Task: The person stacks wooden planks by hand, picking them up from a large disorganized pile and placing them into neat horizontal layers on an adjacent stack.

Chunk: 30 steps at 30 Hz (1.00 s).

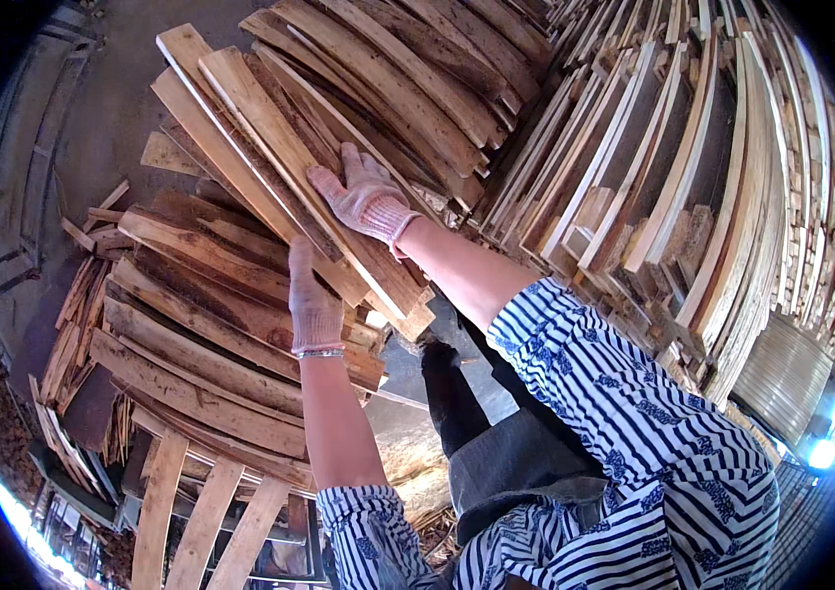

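Note:
Several long, narrow wooden boards (309, 197) lie slanting between my hands, their far ends toward the upper left. My right hand (366, 192), in a pale pink knit glove, presses on the right side of the bundle with its fingers over the edge. On the opposite side, my left hand (313, 300) wears a similar glove and clasps the boards from below left. Its fingers are partly hidden by the wood. The near ends of the boards reach down between my forearms, above a dark boot (447, 383).
A stack of rough, bark-edged planks (211, 344) stands at the left, with another plank pile (407, 69) at the far side. Tall rows of stacked boards (692, 147) fill the right. Three loose slats (204, 516) lean at the lower left. Grey floor (122, 79) shows at the upper left.

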Each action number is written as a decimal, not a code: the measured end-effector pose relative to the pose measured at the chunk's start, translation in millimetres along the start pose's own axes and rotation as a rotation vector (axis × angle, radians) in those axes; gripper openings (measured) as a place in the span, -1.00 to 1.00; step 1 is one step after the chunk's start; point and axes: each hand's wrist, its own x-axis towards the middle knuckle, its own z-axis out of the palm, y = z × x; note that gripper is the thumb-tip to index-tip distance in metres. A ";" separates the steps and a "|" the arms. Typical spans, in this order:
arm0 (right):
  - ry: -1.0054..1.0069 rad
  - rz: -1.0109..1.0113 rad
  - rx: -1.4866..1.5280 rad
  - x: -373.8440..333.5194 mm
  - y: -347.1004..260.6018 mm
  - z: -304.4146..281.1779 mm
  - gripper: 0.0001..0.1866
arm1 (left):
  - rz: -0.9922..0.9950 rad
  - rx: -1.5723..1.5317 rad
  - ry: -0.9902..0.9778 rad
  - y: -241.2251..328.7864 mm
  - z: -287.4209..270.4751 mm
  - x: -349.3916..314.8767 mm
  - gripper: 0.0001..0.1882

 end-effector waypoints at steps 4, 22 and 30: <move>-0.087 -0.051 0.023 -28.6 -5.7 -1.2 0.09 | 0.033 0.369 0.065 13.5 1.3 -17.8 -0.08; -0.297 -0.068 0.484 -49.0 49.7 3.9 0.38 | -0.001 0.392 0.050 20.5 22.1 -77.7 -0.10; -0.578 0.543 1.373 -203.0 134.3 -46.9 -0.26 | -0.464 0.597 -0.115 -13.9 4.1 -205.0 0.11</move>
